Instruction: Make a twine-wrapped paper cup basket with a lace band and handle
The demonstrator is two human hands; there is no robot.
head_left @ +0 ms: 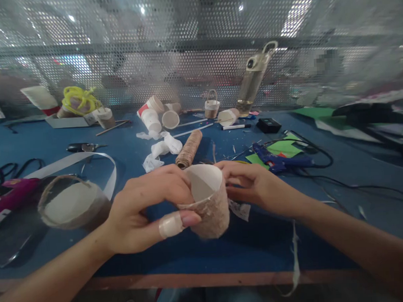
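A paper cup [211,213] wrapped in brown twine is held tilted above the blue table, its white inside facing up. My left hand [147,207] grips its left rim, fingers inside and the bandaged thumb outside. Against the cup's right side, my right hand [253,184] has its fingers bent, their tips partly hidden behind the cup. Just below those fingers shows a scrap of white lace [240,210]. Behind the cup lies a spool of twine [190,149], close to my left knuckles, and some crumpled white lace [161,149].
At left stand a larger twine-wrapped basket [73,205] with a handle and a pink glue gun [14,194]. A blue glue gun [278,158] with a black cord lies right. Several paper cups [151,120], a small basket [212,108] and a water bottle [252,82] line the back by a perforated screen.
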